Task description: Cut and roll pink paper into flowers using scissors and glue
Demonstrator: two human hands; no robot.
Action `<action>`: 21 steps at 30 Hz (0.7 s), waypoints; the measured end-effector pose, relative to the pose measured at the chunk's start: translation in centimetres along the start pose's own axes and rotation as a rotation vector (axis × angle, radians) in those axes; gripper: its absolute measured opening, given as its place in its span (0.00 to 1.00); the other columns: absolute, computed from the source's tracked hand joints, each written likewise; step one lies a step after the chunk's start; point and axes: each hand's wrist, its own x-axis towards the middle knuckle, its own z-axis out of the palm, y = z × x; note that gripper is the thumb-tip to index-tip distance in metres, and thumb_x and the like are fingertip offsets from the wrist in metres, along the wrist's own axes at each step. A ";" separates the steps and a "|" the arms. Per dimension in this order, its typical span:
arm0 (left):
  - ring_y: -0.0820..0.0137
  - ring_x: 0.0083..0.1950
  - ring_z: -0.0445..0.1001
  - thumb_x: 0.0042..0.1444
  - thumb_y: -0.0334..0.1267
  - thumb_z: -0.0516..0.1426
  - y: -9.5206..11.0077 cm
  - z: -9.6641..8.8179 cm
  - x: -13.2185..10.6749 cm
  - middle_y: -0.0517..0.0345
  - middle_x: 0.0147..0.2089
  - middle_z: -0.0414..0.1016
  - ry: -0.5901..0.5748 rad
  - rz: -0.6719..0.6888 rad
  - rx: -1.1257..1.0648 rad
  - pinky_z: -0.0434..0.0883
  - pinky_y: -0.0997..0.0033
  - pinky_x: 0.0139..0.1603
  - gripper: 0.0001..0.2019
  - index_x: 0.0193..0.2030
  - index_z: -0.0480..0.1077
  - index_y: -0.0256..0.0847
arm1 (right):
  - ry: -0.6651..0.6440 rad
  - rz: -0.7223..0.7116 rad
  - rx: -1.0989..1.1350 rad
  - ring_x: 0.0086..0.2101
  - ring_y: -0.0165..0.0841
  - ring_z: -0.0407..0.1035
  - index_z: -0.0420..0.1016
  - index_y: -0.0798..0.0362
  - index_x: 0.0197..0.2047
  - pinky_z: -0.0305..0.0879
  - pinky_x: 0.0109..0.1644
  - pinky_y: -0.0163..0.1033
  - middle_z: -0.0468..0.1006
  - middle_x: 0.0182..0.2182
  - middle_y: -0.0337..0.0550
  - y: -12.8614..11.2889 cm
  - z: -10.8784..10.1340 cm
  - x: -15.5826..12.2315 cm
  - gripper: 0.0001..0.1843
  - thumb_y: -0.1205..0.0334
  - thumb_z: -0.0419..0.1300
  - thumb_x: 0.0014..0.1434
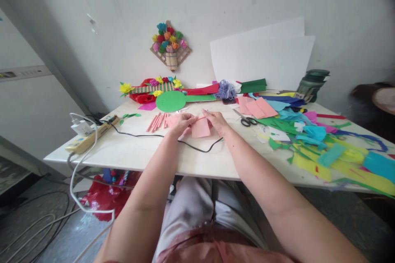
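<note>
Between my two hands is a pink paper piece, its top edge rolled into a thin tube and the rest hanging down flat. My left hand pinches the left end of the rolled edge. At the right end, my right hand has its fingers closed on the same paper. Several rolled pink paper tubes lie on the table just left of my left hand. More flat pink paper pieces are stacked beyond my right hand, near black-handled scissors.
A black cable crosses the white table in front of my hands, near a power strip. A green paper-covered paddle shape lies behind. Colored paper scraps cover the right side, with a dark green bottle at the back.
</note>
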 end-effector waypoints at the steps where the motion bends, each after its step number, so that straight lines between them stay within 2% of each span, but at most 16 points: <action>1: 0.77 0.21 0.61 0.41 0.52 0.62 -0.1 0.0 0.1 0.64 0.19 0.63 0.000 -0.006 0.002 0.59 0.75 0.24 0.18 0.21 0.67 0.39 | 0.018 0.002 -0.009 0.19 0.28 0.59 0.63 0.53 0.17 0.53 0.22 0.33 0.62 0.13 0.35 0.0 0.0 0.0 0.27 0.37 0.59 0.45; 9: 0.77 0.22 0.62 0.42 0.52 0.62 0.0 -0.1 0.1 0.64 0.19 0.63 -0.001 0.006 0.019 0.60 0.75 0.26 0.18 0.22 0.66 0.38 | 0.117 0.033 0.114 0.20 0.28 0.62 0.67 0.53 0.21 0.57 0.23 0.34 0.69 0.18 0.37 0.0 0.0 0.3 0.23 0.39 0.61 0.45; 15: 0.77 0.23 0.63 0.39 0.53 0.63 0.1 0.1 0.1 0.63 0.21 0.65 0.015 -0.011 0.006 0.61 0.75 0.26 0.19 0.22 0.66 0.38 | 0.053 0.029 0.086 0.19 0.26 0.59 0.68 0.54 0.19 0.55 0.23 0.33 0.65 0.15 0.34 0.3 0.2 0.3 0.21 0.45 0.66 0.40; 18: 0.75 0.26 0.66 0.40 0.53 0.63 0.1 0.1 0.0 0.61 0.23 0.68 -0.010 -0.022 -0.018 0.64 0.75 0.28 0.19 0.26 0.69 0.36 | 0.056 0.042 0.106 0.19 0.26 0.58 0.68 0.55 0.19 0.55 0.24 0.33 0.65 0.14 0.33 0.4 0.3 0.3 0.20 0.47 0.68 0.37; 21: 0.74 0.29 0.69 0.44 0.54 0.61 0.2 0.1 -0.1 0.59 0.28 0.71 0.015 -0.020 -0.083 0.67 0.74 0.31 0.21 0.34 0.72 0.37 | 0.072 0.059 0.146 0.19 0.25 0.58 0.67 0.55 0.18 0.55 0.24 0.33 0.65 0.14 0.33 0.4 0.3 0.3 0.20 0.48 0.68 0.36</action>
